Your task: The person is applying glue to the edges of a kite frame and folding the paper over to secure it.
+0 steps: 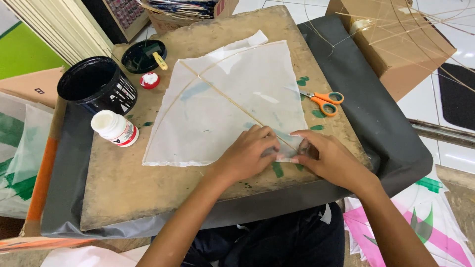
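Observation:
A sheet of thin translucent white paper (232, 99), cut in a kite shape, lies flat on a worn brown board (123, 188). Thin bamboo sticks (217, 91) cross on it, one straight and one bowed. My left hand (247, 154) presses down on the paper's near corner with bent fingers. My right hand (326, 157) lies beside it, fingertips pinching and folding the paper edge at that same corner. The two hands almost touch.
Orange-handled scissors (324, 101) lie right of the paper. A white glue bottle (115, 128), a black tub (96, 84), a black lid with a brush (143, 55) and a small red cap (149, 80) stand at the left. A cardboard box (396, 44) with stick frames sits at the back right.

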